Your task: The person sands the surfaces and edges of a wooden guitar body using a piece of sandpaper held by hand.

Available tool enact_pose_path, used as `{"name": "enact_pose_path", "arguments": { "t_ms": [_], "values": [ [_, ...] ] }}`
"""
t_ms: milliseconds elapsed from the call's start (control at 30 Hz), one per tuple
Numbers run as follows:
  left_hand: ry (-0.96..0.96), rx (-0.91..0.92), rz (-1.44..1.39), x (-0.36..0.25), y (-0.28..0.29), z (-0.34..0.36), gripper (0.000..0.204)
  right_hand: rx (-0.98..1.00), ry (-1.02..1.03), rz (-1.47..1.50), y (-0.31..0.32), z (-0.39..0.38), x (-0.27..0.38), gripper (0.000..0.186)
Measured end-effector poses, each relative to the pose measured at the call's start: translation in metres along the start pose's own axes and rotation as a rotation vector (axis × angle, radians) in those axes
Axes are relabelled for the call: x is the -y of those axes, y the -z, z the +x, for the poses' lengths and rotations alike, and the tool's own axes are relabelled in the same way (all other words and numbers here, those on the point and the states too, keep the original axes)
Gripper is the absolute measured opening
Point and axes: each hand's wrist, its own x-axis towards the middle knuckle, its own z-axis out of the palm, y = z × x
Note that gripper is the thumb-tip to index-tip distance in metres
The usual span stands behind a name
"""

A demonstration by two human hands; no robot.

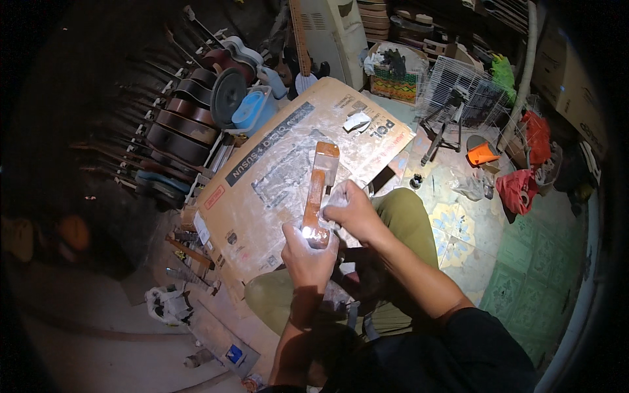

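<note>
Hands (310, 257) are held close together: a brown wooden piece (315, 196) is grasped at its near end by the left hand (310, 257), while the right hand (355, 213) is curled against its side, whether gripping cannot be told. Beneath the piece, dust-whitened cardboard (272, 177) is spread, bearing a white scrap (357, 122); beyond, guitars (180, 141) are racked at left and a wire cage (458, 82) at right.

Left hand (309, 259) partly hidden behind the wooden piece (315, 195).
</note>
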Motion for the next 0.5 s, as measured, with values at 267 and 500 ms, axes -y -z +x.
{"name": "enact_pose_path", "arguments": {
  "t_ms": [267, 500],
  "values": [
    [-0.073, 0.045, 0.059, -0.003, -0.009, 0.003, 0.052, -0.057, -0.093, 0.051, 0.009, -0.006, 0.016, 0.03],
    [-0.081, 0.042, 0.097, -0.004, -0.011, 0.004, 0.053, -0.082, -0.093, 0.04, 0.011, -0.004, 0.013, 0.037]
  ]
}}
